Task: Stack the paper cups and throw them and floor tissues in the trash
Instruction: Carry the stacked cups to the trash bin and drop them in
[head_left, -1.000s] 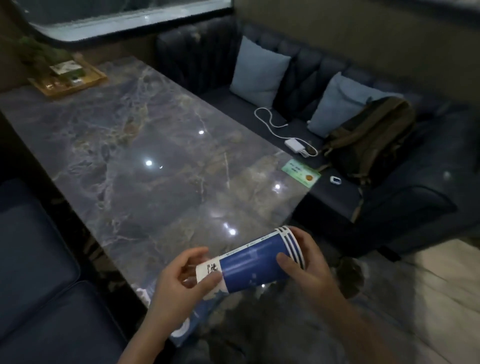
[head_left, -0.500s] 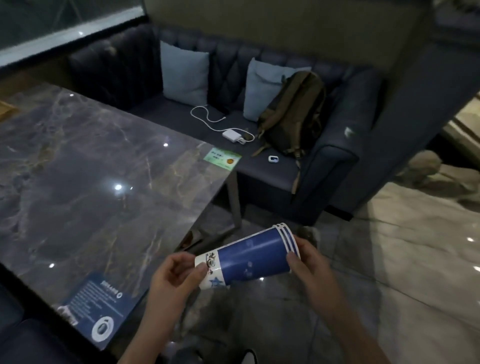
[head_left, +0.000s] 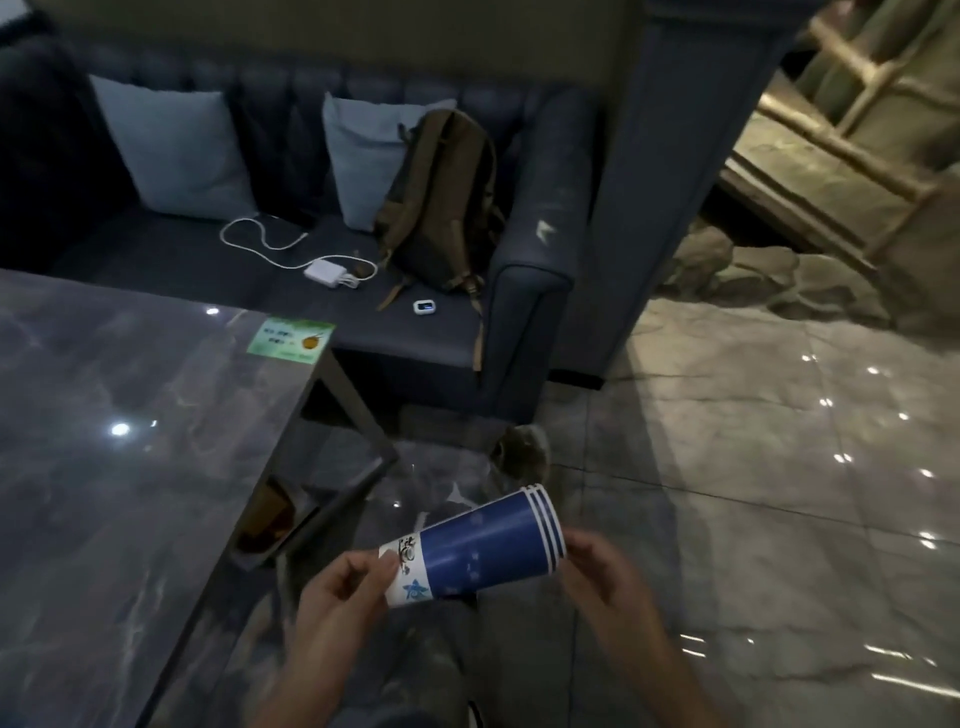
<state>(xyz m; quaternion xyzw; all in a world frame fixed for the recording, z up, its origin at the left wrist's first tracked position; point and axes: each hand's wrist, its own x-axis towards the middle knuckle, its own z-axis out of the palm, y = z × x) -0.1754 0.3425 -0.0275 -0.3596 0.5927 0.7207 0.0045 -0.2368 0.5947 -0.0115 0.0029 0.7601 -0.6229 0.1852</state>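
A stack of blue and white paper cups (head_left: 478, 545) lies on its side in the air between my hands, rims to the right. My left hand (head_left: 337, 597) pinches the white bottom end. My right hand (head_left: 605, 577) touches the rim end with its fingertips. A crumpled tissue (head_left: 522, 449) lies on the tiled floor by the sofa's corner, beyond the cups. No trash bin is in view.
The marble table (head_left: 114, 467) fills the left, with a green card (head_left: 291, 338) at its corner. Behind it, a dark sofa (head_left: 530, 291) holds cushions, a backpack (head_left: 441, 197) and a white charger (head_left: 327, 270). Glossy tiled floor (head_left: 753, 493) spreads to the right.
My view has swung right, away from the table toward the floor and sofa end. Both hands keep the cup stack between them, and the floor tissue has come into view.
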